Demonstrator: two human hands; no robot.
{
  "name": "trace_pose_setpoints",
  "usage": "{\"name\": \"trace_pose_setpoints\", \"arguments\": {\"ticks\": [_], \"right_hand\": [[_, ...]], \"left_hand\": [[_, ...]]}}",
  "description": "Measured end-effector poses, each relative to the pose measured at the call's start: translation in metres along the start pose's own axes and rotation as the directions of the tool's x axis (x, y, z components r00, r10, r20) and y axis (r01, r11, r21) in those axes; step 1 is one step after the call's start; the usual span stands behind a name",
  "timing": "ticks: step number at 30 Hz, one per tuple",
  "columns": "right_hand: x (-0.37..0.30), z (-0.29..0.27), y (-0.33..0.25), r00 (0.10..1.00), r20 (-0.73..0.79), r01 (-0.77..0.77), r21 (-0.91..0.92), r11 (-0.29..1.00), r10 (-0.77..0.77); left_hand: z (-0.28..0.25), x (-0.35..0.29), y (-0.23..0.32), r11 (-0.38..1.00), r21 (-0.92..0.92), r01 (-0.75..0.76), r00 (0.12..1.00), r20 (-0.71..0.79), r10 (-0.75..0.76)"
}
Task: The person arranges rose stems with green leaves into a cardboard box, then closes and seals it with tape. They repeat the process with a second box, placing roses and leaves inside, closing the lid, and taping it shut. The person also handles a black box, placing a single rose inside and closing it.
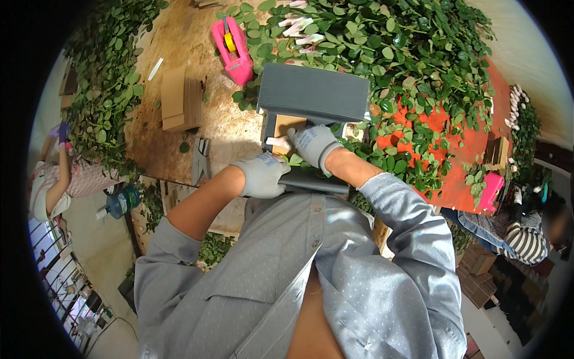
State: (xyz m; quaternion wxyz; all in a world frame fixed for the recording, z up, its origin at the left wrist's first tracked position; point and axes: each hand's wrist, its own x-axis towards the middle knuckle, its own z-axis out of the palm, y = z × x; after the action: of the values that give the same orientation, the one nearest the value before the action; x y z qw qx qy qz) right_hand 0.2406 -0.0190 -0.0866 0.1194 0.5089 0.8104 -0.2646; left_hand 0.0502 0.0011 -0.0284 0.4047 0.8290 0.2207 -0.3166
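On the table in front of me stands a dark grey ribbed stand (314,90) with a brown cardboard sheet (284,127) in its opening. A small white tube-like piece (277,142) lies over the cardboard. My right hand (314,145), in a light grey work glove, is closed at that piece's right end, with the thumb toward the cardboard. My left hand (263,175), gloved alike, is curled at the stand's near left side. Green leaves (295,160) show between the hands. Whatever my left fingers grip is hidden.
A metal stapler (201,161) lies left of my left hand. Further away are stacked cardboard pieces (181,100) and a pink tape dispenser (233,51). Leafy stems (382,42) cover the far and right table. Other people work at left (60,161) and right (526,239).
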Motion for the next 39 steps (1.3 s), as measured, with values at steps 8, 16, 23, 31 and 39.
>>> {"name": "trace_pose_setpoints", "arguments": {"ticks": [8, 16, 23, 31, 39], "right_hand": [[-0.001, 0.029, 0.005, 0.996, -0.035, 0.082, 0.13, 0.988, -0.078], [-0.001, 0.029, 0.008, 0.996, -0.053, 0.08, 0.23, 0.97, -0.07], [0.001, 0.052, 0.009, 0.977, -0.194, 0.127, 0.202, 0.971, -0.088], [0.0, 0.03, -0.001, 0.988, -0.031, 0.15, 0.078, 0.986, -0.148], [-0.004, 0.026, -0.002, 0.99, -0.082, 0.125, 0.155, 0.98, -0.114]], "left_hand": [[-0.014, -0.005, -0.044, 0.796, -0.523, -0.304, 0.951, -0.211, 0.225], [0.012, 0.03, -0.071, 0.979, 0.19, 0.072, 0.894, -0.447, 0.021], [-0.014, 0.001, -0.101, 0.787, 0.29, 0.545, 0.836, -0.264, -0.481], [-0.025, -0.045, -0.033, 0.985, 0.033, -0.167, 0.942, -0.289, 0.169], [-0.007, -0.014, -0.003, 0.998, -0.057, -0.023, 0.994, -0.107, 0.017]]}}
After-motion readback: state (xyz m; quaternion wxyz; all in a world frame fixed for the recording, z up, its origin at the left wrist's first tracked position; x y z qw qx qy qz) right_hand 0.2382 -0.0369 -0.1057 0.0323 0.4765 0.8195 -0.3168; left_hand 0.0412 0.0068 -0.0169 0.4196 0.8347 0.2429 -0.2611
